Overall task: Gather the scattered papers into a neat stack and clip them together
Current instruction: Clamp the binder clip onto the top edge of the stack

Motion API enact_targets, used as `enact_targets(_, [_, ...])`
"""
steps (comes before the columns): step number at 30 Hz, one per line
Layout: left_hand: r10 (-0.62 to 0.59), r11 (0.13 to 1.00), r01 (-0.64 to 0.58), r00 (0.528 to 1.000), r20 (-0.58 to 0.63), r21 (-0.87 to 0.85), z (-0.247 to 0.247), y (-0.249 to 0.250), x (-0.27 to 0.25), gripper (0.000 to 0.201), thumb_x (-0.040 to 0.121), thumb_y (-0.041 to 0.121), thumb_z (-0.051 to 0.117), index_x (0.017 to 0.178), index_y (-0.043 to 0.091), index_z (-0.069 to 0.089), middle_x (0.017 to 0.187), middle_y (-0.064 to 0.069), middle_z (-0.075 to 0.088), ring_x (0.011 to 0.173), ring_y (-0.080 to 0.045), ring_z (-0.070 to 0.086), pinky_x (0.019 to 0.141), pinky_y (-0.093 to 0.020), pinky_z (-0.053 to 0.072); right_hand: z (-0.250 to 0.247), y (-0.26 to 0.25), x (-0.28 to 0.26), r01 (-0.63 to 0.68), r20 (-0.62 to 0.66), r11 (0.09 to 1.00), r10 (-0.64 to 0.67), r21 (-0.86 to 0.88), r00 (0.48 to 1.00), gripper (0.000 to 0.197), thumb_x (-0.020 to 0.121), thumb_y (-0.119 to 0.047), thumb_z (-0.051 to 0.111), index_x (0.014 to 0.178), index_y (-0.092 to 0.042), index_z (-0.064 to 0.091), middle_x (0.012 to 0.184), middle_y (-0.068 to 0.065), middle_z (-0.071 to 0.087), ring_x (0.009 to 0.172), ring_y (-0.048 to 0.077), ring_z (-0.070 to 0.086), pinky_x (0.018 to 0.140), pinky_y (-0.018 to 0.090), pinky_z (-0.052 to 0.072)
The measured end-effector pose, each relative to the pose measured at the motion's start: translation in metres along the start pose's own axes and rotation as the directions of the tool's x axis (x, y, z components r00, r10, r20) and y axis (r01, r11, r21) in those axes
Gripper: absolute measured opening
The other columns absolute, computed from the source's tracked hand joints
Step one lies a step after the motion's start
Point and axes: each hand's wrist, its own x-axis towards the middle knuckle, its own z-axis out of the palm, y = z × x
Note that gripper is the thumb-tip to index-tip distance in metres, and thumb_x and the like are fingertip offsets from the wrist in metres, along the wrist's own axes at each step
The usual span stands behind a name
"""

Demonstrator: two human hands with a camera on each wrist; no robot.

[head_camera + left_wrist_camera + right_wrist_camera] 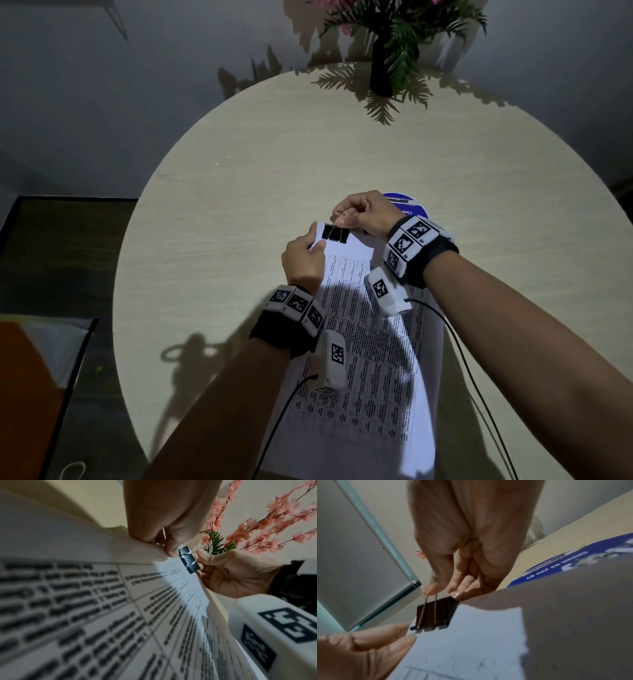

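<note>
A stack of printed papers (373,342) lies on the round table, its far left corner lifted. My left hand (303,257) pinches that corner between thumb and fingers. A black binder clip (335,233) sits on the far edge of the stack. My right hand (363,212) pinches the clip's wire handles together from beyond. The left wrist view shows the clip (188,559) at the paper edge (171,588) with the right hand's fingers (205,559) behind it. In the right wrist view the clip (435,614) bites the paper (471,635) beside my left thumb (385,646).
The round wooden table (274,154) extends far beyond the hands. A dark vase with ferns and pink flowers (383,65) stands at its far edge. A blue round sticker (407,204) lies just behind the right hand. Sensor cables (472,377) trail from both wrists.
</note>
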Motion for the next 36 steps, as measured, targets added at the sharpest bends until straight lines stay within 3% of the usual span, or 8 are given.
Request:
enact_targets(8, [0.017,1.0,-0.016,1.0,-0.018,0.022,0.003,-0.007,0.004,0.041,0.089,0.006,0.051,0.129,0.012,0.055,0.074,-0.022,0.051,0.075,-0.042,0.042,0.071,-0.03,0.037,0.012,-0.001,0.0,0.008,-0.069,0.999,-0.005,0.04,0.998,0.029,0.081,0.018,0.054,0.109,0.024,0.051,0.04,-0.009,0.054,0.037,-0.005,0.053,0.044,0.005,0.045])
enact_targets(13, [-0.005,1.0,0.005,1.0,-0.002,-0.007,-0.003,-0.005,0.003,0.037,0.089,0.009,0.05,0.123,0.017,0.062,0.067,-0.015,0.053,0.07,-0.027,0.043,0.074,-0.027,0.04,0.012,-0.004,0.002,-0.007,-0.066,0.95,-0.014,-0.313,0.998,0.031,0.084,-0.007,0.063,0.113,0.004,0.063,0.097,0.014,0.069,0.082,0.012,0.06,0.078,0.02,0.048])
enact_targets(20, [-0.156,0.983,0.153,0.988,-0.014,-0.099,-0.013,0.001,0.015,0.029,0.083,0.013,0.061,0.11,0.012,0.07,0.111,-0.014,0.072,0.103,-0.027,0.065,0.096,-0.027,0.048,0.034,0.007,-0.031,0.146,-0.243,0.86,-0.295,-0.489,0.924,0.028,0.083,0.008,0.046,0.092,0.001,0.072,0.102,0.017,0.07,0.098,0.027,0.062,0.082,0.021,0.042])
enact_targets(24, [-0.188,0.975,0.193,0.981,0.055,-0.107,-0.017,0.001,0.019,0.028,0.083,0.013,0.06,0.109,0.011,0.071,0.112,-0.015,0.071,0.104,-0.03,0.065,0.094,-0.034,0.05,0.049,0.032,-0.049,0.178,-0.015,0.772,-0.237,-0.61,0.971,0.035,0.075,0.014,0.042,0.088,0.002,0.072,0.106,0.016,0.069,0.102,0.029,0.059,0.091,0.028,0.045])
enact_targets(28, [-0.059,0.986,0.085,0.983,0.172,-0.145,-0.028,0.003,0.015,0.028,0.084,0.001,0.052,0.103,0.02,0.059,0.094,-0.01,0.066,0.083,-0.023,0.059,0.08,-0.036,0.047,0.031,0.034,-0.048,0.051,-0.252,0.809,-0.241,-0.586,0.937,0.036,0.085,-0.001,0.048,0.117,-0.009,0.061,0.126,0.011,0.06,0.122,0.028,0.045,0.107,0.042,0.034])
enact_targets(31, [0.032,0.964,0.064,0.935,0.352,-0.258,-0.037,0.013,0.009,0.041,0.081,-0.011,0.05,0.099,0.025,0.058,0.067,-0.001,0.062,0.067,-0.016,0.059,0.071,-0.032,0.048,0.008,0.031,-0.04,-0.154,-0.281,0.782,-0.027,-0.604,0.959,0.036,0.085,-0.017,0.056,0.121,-0.016,0.055,0.125,0.008,0.057,0.127,0.028,0.038,0.104,0.044,0.029])
enact_targets(33, [0.064,0.96,0.076,0.879,0.473,-0.271,-0.043,0.028,0.006,0.039,0.077,-0.013,0.056,0.097,0.021,0.062,0.052,0.004,0.056,0.05,-0.009,0.055,0.059,-0.024,0.046,0.001,0.029,-0.04,-0.145,-0.237,0.82,0.012,-0.554,0.971,0.006,0.084,-0.012,0.057,0.089,-0.015,0.059,0.096,0.007,0.061,0.105,0.027,0.052,0.09,0.038,0.036])
enact_targets(36, [0.032,0.999,-0.048,0.812,0.583,0.012,-0.046,0.049,0.005,0.034,0.076,-0.008,0.066,0.1,0.014,0.055,0.041,0.008,0.049,0.032,0.0,0.044,0.039,-0.014,0.04,-0.001,0.026,-0.048,-0.052,-0.203,0.895,-0.044,-0.443,0.978,0.021,0.085,-0.004,0.055,0.068,-0.014,0.049,0.074,0.004,0.051,0.078,0.02,0.048,0.068,0.028,0.035])
